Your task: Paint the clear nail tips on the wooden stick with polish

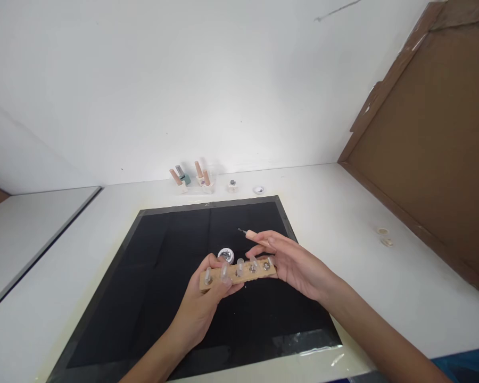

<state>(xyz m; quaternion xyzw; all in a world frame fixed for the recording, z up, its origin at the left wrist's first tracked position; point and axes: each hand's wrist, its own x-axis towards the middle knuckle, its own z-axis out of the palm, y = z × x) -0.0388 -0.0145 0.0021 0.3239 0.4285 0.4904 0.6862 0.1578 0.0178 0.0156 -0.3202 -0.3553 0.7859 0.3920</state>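
Observation:
My left hand [195, 306] is closed around the left part of a wooden nail-tip stand [245, 275]. Several see-through nail tips [240, 264] stand upright on its round metal mounts. A small white jar [225, 256] with shiny silvery contents appears just behind the left fingers; whether they touch it I cannot tell. My right hand [299, 263] holds a nail polish brush [252, 234] by its peach cap handle, the dark bristle end pointing left above the mat. The right hand's lower fingers are close to the stand's right end; contact there is unclear.
A black mat [175, 239] lies taped to the white table [323, 213] under my hands. Along the back stand several nail polish bottles [206, 183], an uncapped bottle [232, 185] and a white lid [258, 190]. Two small pale round items [383, 231] lie far right, near a brown panel [431, 143].

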